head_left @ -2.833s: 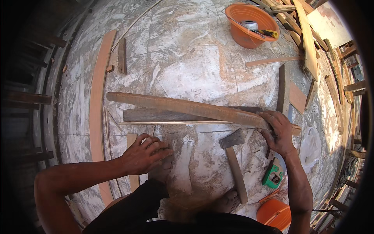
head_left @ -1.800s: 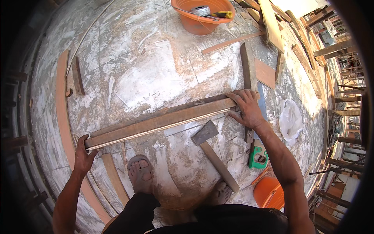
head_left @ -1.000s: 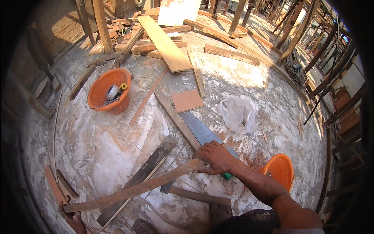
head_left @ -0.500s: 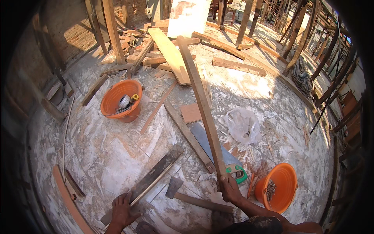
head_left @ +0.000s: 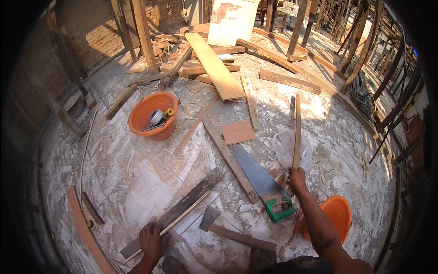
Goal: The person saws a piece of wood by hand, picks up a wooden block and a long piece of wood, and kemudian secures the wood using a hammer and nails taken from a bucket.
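My right hand [head_left: 297, 181] is closed around the lower part of a wooden stick [head_left: 297, 128], which points away from me over a clear plastic bag [head_left: 281, 145]. At the lower left, my left hand [head_left: 152, 239] grips a dark wooden board [head_left: 180, 208] on the floor, its fingers bent over the board. A thin pale strip [head_left: 189, 205] runs along the board's near edge, beside the thumb. Between my hands lies an axe [head_left: 237, 235] with a wooden handle. A handsaw [head_left: 258, 171] with a green handle rests beyond it, alongside a long timber piece [head_left: 230, 160].
An orange bucket [head_left: 337, 212] stands partly behind my right forearm. Another orange bucket [head_left: 137, 114] at the left holds a white roll and a yellow item. A pale plank [head_left: 214, 64] lies on scrap wood at the back. Wooden posts [head_left: 145, 39] rise around the floor.
The stick in my right hand has swung right and tipped farther away from me. My right hand has moved forward and right, uncovering the saw. The left hand stays at the board.
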Demonstrator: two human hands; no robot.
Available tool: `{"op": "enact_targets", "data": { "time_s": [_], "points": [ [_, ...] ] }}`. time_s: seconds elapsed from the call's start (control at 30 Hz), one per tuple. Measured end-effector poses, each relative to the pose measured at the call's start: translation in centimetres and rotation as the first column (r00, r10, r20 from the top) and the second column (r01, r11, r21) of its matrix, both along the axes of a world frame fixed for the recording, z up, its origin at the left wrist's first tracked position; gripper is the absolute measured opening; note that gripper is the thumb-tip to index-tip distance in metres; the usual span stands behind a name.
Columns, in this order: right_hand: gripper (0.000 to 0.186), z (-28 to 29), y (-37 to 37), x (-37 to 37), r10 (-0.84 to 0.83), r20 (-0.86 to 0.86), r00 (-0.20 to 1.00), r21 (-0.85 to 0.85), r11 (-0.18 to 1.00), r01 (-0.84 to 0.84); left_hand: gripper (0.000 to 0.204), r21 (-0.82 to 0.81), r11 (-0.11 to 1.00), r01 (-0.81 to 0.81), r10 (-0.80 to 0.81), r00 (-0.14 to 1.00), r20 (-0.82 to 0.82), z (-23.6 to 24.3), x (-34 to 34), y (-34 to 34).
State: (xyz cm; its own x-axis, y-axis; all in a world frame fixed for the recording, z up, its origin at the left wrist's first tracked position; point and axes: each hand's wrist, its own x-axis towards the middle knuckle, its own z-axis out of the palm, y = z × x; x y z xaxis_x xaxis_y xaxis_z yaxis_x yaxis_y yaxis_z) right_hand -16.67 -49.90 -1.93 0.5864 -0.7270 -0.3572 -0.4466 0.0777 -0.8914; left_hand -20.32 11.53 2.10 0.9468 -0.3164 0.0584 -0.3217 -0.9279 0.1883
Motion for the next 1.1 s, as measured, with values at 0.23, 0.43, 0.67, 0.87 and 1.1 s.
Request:
{"op": "enact_targets", "data": {
  "time_s": [0.23, 0.43, 0.67, 0.87, 1.1],
  "points": [
    [0.056, -1.9, -4.3, 5.7, -0.050, -0.218, 0.975, -0.851, 0.499, -0.164, 0.055, 0.040, 0.999, -0.027, 0.028, 0.999, -0.045, -0.2, 0.0, 0.2],
    [0.046, 6.9, 5.3, 8.2, 0.658, -0.178, 0.732, -0.717, 0.423, -0.554, 0.048, 0.021, 1.000, -0.017, 0.018, 0.998, -0.056, -0.7, 0.4, -0.1],
    [0.046, 13.9, 23.8, 10.2, 0.842, -0.519, -0.149, -0.478, -0.431, -0.766, 0.049, 0.047, 0.999, -0.014, 0.016, 0.999, -0.041, -1.1, -0.7, 1.1],
    [0.080, 10.8, 33.8, 9.1, 0.735, -0.604, -0.310, -0.509, -0.654, -0.560, 0.043, -0.014, 1.000, -0.012, 0.010, 0.996, -0.084, -1.8, -0.9, 0.7],
    [0.082, 4.0, 36.0, 7.1, 0.765, -0.638, -0.083, -0.626, -0.579, -0.523, 0.048, -0.005, 1.000, -0.010, 0.010, 0.998, -0.058, -2.5, -0.6, 0.4]
  ]
}}
